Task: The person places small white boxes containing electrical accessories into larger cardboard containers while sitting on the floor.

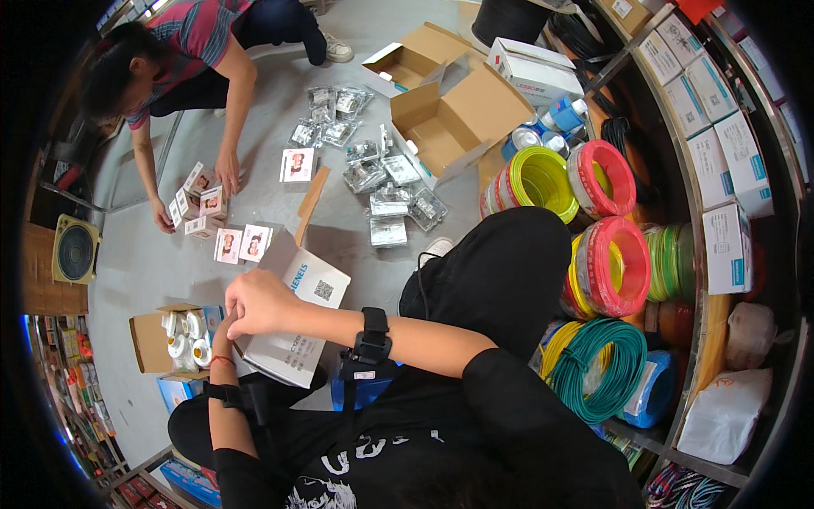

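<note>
Over the open end of a white Siemens carton (289,353), my right hand (264,302) is curled, with a black strap on its wrist. Whether it grips anything is unclear. My left hand (224,327) lies at the carton's left edge, largely hidden behind the right one; its wrist has a red string. The carton is tilted in front of me, with a brown flap (313,200) sticking up. Beyond it are small printed boxes (256,242), another such box (297,165) and several clear-wrapped parts (388,200) on the grey floor (267,127).
A crouching person (184,63) reaches to small boxes (213,202) at upper left. Open cardboard cartons (445,121) stand ahead. Wire coils (613,273) and a shelf with white boxes (725,248) line the right. A carton of white spools (146,343) sits left, below a speaker (75,248).
</note>
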The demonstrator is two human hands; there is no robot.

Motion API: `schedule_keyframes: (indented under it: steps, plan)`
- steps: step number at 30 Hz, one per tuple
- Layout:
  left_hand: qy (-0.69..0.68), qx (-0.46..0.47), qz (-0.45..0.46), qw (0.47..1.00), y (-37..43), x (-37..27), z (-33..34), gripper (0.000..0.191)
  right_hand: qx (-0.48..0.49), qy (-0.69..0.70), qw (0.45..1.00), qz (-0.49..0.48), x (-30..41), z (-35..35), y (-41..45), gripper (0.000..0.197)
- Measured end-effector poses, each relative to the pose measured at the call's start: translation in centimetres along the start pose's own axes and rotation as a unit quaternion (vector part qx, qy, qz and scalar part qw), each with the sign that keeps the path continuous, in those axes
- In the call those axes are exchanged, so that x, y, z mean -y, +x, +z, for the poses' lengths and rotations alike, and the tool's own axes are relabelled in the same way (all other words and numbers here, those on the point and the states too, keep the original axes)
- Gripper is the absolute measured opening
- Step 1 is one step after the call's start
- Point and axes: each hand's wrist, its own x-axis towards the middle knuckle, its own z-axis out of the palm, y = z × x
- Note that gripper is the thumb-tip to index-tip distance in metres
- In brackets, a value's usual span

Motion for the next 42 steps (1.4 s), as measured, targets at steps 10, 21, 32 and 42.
schedule_keyframes:
  steps: [10, 21, 32, 42]
  plan:
    - [0.002, -0.023, -0.061, 0.998, 1.3, 0.7, 1.3, 0.026, -0.007, 0.001, 0.999, -0.036, 0.5, -0.5, 0.1, 0.022]
    - [-0.012, -0.038, -0.089, 0.995, 2.5, 2.6, 2.4, 0.026, 0.111, -0.082, 0.990, -0.026, -0.8, -2.6, 0.7, 0.024]
    - [-0.049, -0.159, -0.132, 0.977, 0.2, -2.8, 4.4, 0.033, 0.537, -0.175, 0.741, 0.363, -7.2, -5.5, 0.0, 0.045]
    - [-0.152, -0.190, -0.121, 0.962, 0.1, -1.4, 8.7, 0.034, 0.539, -0.123, 0.648, 0.524, -10.7, -5.8, -3.6, 0.050]
